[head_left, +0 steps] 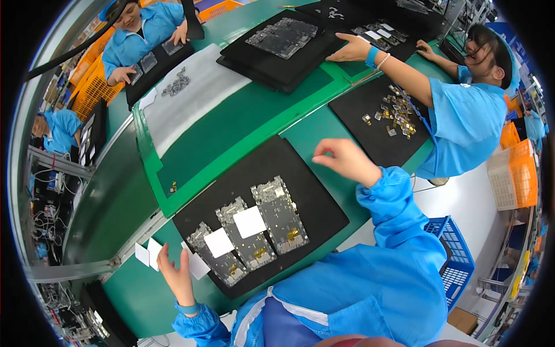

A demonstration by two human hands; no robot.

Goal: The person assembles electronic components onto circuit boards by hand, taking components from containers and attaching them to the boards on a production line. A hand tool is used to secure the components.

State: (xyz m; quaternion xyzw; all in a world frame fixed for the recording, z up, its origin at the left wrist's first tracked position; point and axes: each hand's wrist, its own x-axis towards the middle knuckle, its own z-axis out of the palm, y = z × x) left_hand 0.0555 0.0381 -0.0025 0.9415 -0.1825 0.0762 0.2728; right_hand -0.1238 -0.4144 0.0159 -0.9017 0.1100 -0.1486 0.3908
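Note:
Three dark circuit boards [281,215] lie side by side on a black foam mat [318,202] in front of me. One white square card [250,222] rests on the middle board, and another white card [219,243] lies across the leftmost board. My left hand [176,276] is at the mat's left corner, thumb and forefinger apart. Close to it are a white card [198,265] by the thumb and more white cards [154,253] behind the forefinger. Above the mat's right edge, my right hand [350,162] has its fingers curled in a pinch; whatever is between the fingertips cannot be made out.
A green-framed conveyor [231,136] runs beyond my mat. At right, a black mat [370,130] carries small gold-and-silver parts [399,113]. A co-worker's arm [404,75] reaches over stacked black trays [272,69]. A blue basket [459,269] stands low at my right.

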